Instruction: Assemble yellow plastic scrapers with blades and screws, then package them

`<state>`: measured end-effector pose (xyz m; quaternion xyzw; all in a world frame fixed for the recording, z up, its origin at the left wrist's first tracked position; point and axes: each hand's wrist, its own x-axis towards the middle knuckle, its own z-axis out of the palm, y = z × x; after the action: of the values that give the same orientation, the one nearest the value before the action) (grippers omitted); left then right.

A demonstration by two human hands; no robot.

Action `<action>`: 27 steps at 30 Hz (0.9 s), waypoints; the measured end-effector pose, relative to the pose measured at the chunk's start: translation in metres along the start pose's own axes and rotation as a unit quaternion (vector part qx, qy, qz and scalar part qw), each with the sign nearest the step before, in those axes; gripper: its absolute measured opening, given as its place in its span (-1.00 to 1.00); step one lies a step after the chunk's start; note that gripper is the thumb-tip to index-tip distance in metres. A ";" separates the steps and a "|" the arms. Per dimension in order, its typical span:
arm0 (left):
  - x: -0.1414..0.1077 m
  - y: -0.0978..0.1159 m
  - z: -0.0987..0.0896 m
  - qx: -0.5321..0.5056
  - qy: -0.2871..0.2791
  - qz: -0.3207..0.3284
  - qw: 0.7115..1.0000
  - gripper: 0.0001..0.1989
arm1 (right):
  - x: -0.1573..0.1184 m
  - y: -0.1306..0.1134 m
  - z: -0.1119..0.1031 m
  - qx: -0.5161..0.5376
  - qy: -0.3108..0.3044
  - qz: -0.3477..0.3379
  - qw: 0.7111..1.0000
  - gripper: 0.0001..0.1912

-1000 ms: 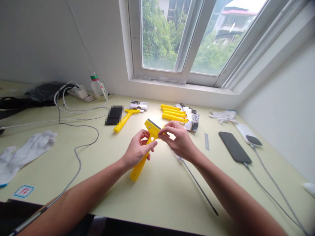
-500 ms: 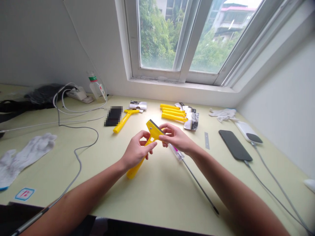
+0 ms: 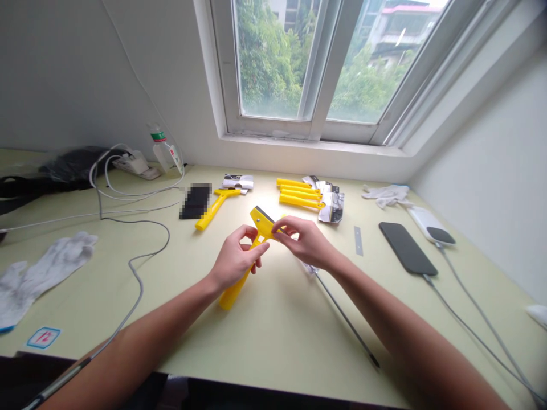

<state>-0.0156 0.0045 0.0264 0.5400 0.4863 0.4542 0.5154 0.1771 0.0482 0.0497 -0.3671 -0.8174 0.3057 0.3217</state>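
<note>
A yellow plastic scraper with a dark blade edge at its wide head is held up over the table. My left hand wraps around its handle, and the handle's end sticks out below. My right hand pinches the right side of the head between thumb and fingers. Behind my hands lies a second yellow scraper, and farther right a row of several yellow handles rests on printed packets. A long thin steel shaft lies just below my right hand.
A pale green table holds white gloves, a black slab with a cable, a small metal strip, and loose grey cables. A bottle and a power strip stand at the back left, below a window.
My right hand has curled closer over the scraper's head. The scraper has tilted slightly, and the whole view has shifted a little.
</note>
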 end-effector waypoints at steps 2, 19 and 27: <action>0.000 -0.001 0.000 -0.002 0.006 0.003 1.000 -0.63 | 0.001 0.003 -0.001 -0.049 0.013 -0.056 0.997 -0.91; -0.006 0.000 0.001 0.033 0.018 0.022 0.999 -0.65 | 0.001 -0.001 0.011 0.106 0.040 0.102 0.988 -0.82; -0.004 -0.001 -0.004 0.143 0.035 0.060 0.987 -0.60 | 0.001 0.001 0.010 0.129 0.018 0.125 0.984 -0.78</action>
<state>-0.0204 0.0014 0.0256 0.6201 0.5310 0.4286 0.3872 0.1698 0.0466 0.0431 -0.4272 -0.7133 0.4396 0.3399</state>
